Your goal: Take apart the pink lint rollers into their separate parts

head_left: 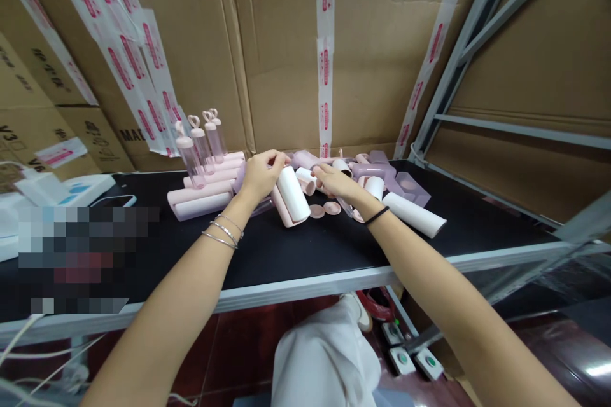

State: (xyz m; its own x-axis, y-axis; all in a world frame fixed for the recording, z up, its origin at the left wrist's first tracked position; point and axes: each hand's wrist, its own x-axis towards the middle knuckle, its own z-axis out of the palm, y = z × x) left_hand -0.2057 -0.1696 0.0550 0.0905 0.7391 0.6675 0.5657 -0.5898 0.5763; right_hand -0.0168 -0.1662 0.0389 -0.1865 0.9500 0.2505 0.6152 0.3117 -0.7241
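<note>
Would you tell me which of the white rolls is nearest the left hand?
The white roll in the pink holder, right against the left hand; the long roll lies beyond the right hand.

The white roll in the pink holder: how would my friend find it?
On the black table before the cardboard wall, find the left hand wearing bracelets. It holds the white roll. This roll leans in a pink holder; the bare white roll by the right hand lies flat.

Four clear heart-capped bottles (203, 143); two large white rolls (292, 194); two flat pink discs (331, 208); two silver bangles (224, 232); one black wrist band (377, 215).
</note>
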